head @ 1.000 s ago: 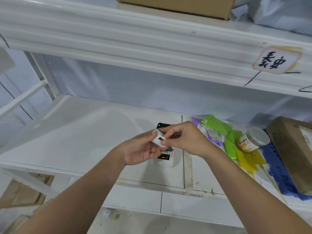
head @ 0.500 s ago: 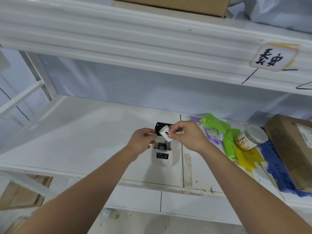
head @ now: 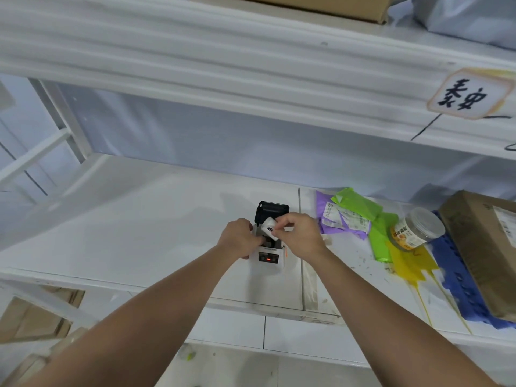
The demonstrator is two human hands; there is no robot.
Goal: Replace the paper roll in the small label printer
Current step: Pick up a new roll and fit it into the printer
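A small white label printer point(head: 268, 259) stands on the white shelf point(head: 156, 236), its black lid point(head: 272, 211) flipped up at the back and a red light showing on its front. My right hand point(head: 300, 237) pinches a small white paper roll point(head: 269, 228) with black print, held just above the printer's open bay. My left hand point(head: 239, 239) grips the printer's left side, fingertips at the edge of the bay. The inside of the bay is mostly hidden by my hands.
To the right lie purple point(head: 339, 216), green point(head: 360, 203) and yellow point(head: 410, 261) bags, a clear plastic jar point(head: 416, 230), a blue mat point(head: 458, 277) and a cardboard box point(head: 485, 247). A white shelf beam point(head: 251, 76) with a handwritten label point(head: 469, 94) runs overhead.
Both hands have moved away from me and down to the printer. My left hand let go of the roll and took hold of the printer; the right hand now carries the roll alone.
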